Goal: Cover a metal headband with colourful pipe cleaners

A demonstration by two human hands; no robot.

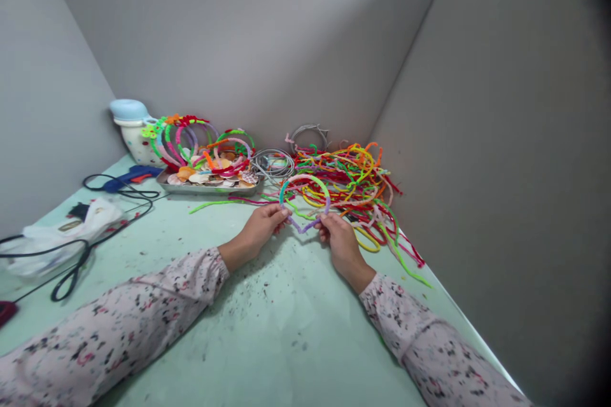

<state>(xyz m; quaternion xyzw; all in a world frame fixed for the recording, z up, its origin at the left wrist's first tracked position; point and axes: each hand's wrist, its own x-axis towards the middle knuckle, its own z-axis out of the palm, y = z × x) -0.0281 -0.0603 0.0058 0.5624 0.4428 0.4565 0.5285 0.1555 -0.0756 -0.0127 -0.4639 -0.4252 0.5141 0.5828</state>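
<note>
Between my hands is a pipe cleaner ring (328, 196), pink at the top, green and turquoise on the left and purple lower down. Its lower end comes to a point, so it looks like a teardrop. My left hand (265, 224) pinches the lower left side with thumb and fingers. On the lower right side, my right hand (340, 238) grips it the same way. The ring is held up over the table (286, 343), in front of a heap of coloured pipe cleaners (353, 172).
Behind my left hand stands a metal tray (210, 189) of shells, with several finished fuzzy hoops (184, 137). Coiled grey wire (274, 164) lies beside it. Farther left are a white bottle (136, 133) with a blue lid, a blue tool (128, 178), black cable (88, 246) and a plastic bag (52, 238).
</note>
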